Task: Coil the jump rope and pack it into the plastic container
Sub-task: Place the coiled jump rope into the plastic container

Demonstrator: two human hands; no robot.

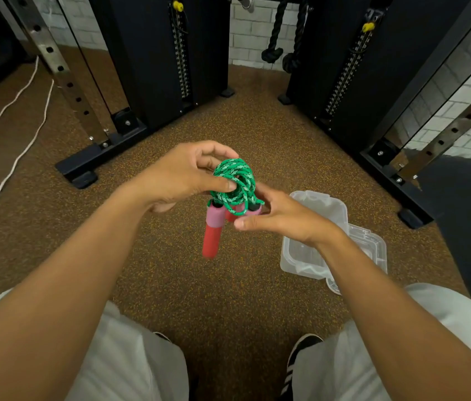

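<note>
The green jump rope (235, 180) is wound into a tight coil held in the air above the floor. My left hand (183, 175) pinches the coil from the left, thumb on its front. One red and pink handle (212, 230) hangs down from the coil, blurred. My right hand (275, 217) grips the second handle and the coil's lower right side; that handle is mostly hidden by my fingers. The clear plastic container (314, 244) stands open on the floor just right of my hands, partly hidden by my right forearm, with its lid (369, 250) lying beside it.
I am sitting on a brown speckled gym floor (228, 285), knees and a striped shoe (298, 360) at the bottom. Black weight-stack towers (170, 53) and steel rack posts (63, 79) stand ahead on both sides. A white cord (11, 166) trails across the floor at left.
</note>
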